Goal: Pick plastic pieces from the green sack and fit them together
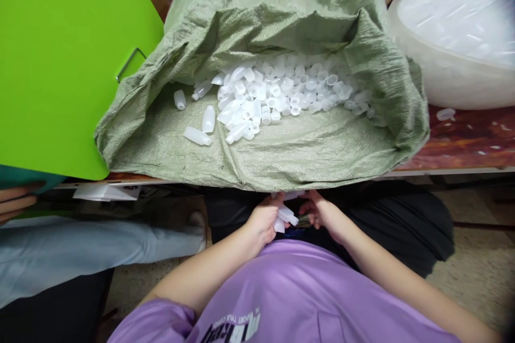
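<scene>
In my lap, just below the sack's front edge, my left hand (266,218) is closed around several small white plastic bottles (286,214), whose ends stick out between the thumb and fingers. Another white piece shows at the sack's edge, between the fingertips of both hands and partly hidden. My right hand (321,212) has curled fingers and its tips at the end of that piece; the grip is partly hidden. In front of me lies an open green woven sack (322,158), with a heap of white bottles (257,99) inside. A few lie apart at its left.
At right, a large whitish tub (446,75) is heaped with white pieces, beside one loose piece (446,114) on the red-patterned table (470,144). A bright green panel (68,53) with a metal handle stands left. Another person's hand (16,202) and leg show at lower left.
</scene>
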Motion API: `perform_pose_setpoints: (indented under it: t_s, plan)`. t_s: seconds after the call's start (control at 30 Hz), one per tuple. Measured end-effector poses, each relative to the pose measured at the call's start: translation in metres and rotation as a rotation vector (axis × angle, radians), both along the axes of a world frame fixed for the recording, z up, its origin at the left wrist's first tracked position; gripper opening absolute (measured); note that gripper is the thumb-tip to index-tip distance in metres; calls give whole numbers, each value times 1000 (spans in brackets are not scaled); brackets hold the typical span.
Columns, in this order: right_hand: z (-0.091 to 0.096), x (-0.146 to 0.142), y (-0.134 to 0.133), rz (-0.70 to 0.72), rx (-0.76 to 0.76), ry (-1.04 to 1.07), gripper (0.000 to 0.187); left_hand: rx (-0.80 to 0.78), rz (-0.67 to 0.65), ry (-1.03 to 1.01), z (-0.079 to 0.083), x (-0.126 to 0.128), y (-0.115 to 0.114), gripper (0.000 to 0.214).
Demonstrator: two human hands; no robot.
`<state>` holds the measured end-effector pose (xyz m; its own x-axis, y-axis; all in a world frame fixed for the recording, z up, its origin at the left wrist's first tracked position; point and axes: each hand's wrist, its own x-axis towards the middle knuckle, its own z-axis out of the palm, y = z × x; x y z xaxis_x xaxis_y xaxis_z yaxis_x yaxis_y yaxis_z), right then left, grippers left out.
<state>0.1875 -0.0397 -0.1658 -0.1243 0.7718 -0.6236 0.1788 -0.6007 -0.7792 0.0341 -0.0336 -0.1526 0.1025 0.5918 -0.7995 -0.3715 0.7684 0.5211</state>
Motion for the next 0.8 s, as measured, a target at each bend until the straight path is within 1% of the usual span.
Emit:
perform_pose_setpoints:
  t_s: [0.07, 0.13, 0.2, 0.27, 0.3, 0.33, 0.37, 0.4, 0.43, 0.5, 0.57, 0.63, 0.7, 0.77, 0.8]
  plan:
    - [6, 17, 5, 25, 31, -75, 47, -41, 23, 17, 0, -1, 2, 29]
    - [23, 31, 7, 121, 87, -127, 36, -52, 35, -5, 0, -2, 3, 29]
    - [52, 42, 7, 320, 184, -176, 29, -60, 42, -23, 1, -4, 4, 27]
    - [87, 48, 9, 543, 306, -220, 28, -70, 42, -27, 3, -5, 5, 23]
    - [105, 49, 12, 601, 383, -213, 28, -76, 39, -26, 4, -6, 5, 22]
    - [120, 50, 18, 621, 493, -215, 27, -80, 31, -27, 6, -6, 5, 22]
    - [133, 50, 27, 566, 615, -290, 26, -83, 20, -29, 8, -6, 5, 23]
    - [142, 49, 38, 461, 740, -445, 24, -81, 9, -32, 9, -7, 4, 24]
    - [148, 47, 52, 354, 832, -647, 22, -72, 0, -34, 11, -7, 3, 26]
    - [149, 40, 85, 293, 894, -995, 24, -31, -13, -37, 14, -8, 1, 29]
    - [142, 31, 118, 304, 890, -1158, 31, 32, -25, -34, 17, -10, -2, 33]
    - [133, 20, 145, 331, 886, -1256, 38, 93, -34, -28, 19, -14, -4, 37]
    - [126, 12, 162, 373, 883, -1314, 38, 140, -20, -24, 20, -20, -6, 40]
    - [122, 10, 168, 420, 870, -1327, 34, 160, 9, -35, 21, -25, -6, 40]
    - [122, 10, 166, 433, 864, -1316, 32, 161, 26, -44, 22, -27, -5, 39]
